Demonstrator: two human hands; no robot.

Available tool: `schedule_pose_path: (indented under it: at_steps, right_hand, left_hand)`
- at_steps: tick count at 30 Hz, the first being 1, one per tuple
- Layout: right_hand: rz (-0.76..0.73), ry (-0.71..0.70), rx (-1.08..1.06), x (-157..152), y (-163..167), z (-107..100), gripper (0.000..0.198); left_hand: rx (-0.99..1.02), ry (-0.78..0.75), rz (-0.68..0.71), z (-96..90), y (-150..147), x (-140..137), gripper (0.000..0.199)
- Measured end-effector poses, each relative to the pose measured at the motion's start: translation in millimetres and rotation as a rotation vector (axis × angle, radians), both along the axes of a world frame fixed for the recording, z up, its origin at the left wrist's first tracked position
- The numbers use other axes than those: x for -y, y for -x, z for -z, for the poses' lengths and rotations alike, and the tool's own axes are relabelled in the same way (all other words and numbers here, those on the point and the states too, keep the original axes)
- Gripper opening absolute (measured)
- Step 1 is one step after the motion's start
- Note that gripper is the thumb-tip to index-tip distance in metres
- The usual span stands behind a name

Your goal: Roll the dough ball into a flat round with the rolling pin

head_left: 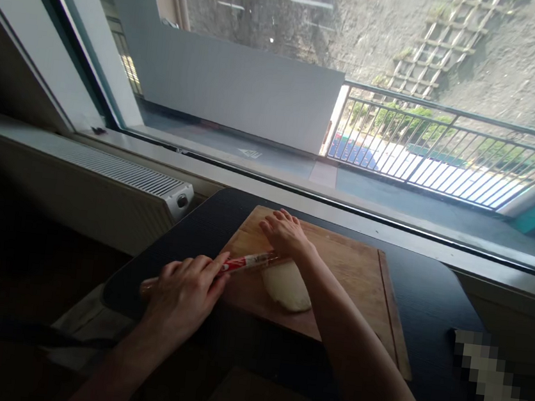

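Observation:
My left hand (187,285) is closed around the near part of a rolling pin (248,261), which has a red and white label and what looks like clear wrapping. The pin slants from the table's left side across the wooden board (351,268). Its far end disappears beneath my right hand (286,231), whose fingers are stretched out over the board's back left part. The heel of that hand is on or just above the pin; I cannot tell which. A flattened, pale piece of dough (286,286) lies on the board by the pin, partly covered by my right forearm.
The board rests on a dark table (430,296) with rounded corners. Behind it run a window sill (343,212) and a large window, with a railing outside. A white radiator (154,181) stands at the left. A blurred-out patch (492,387) covers something at the right.

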State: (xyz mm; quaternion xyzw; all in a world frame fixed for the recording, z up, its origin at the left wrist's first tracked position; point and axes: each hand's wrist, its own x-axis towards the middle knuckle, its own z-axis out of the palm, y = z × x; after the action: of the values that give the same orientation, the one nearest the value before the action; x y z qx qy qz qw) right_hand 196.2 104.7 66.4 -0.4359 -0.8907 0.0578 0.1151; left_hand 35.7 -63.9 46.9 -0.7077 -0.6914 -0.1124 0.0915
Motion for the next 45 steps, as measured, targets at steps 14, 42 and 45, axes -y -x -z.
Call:
schedule_pose_path:
  at_steps: [14, 42, 45]
  right_hand:
    - [0.033, -0.147, -0.017, 84.5, -45.4, 16.2, 0.046]
    - [0.117, -0.126, -0.043, 61.5, -41.8, 13.4, 0.044]
    - [0.063, -0.156, -0.078, 108.1, -62.3, 21.9, 0.044]
  left_hand:
    - [0.082, -0.111, 0.187, 18.4, -12.3, -3.1, 0.041]
    - [0.163, -0.136, 0.156, -3.1, -35.9, -70.5, 0.039]
    - [0.179, -0.157, 0.186, 8.8, -41.5, -34.2, 0.037]
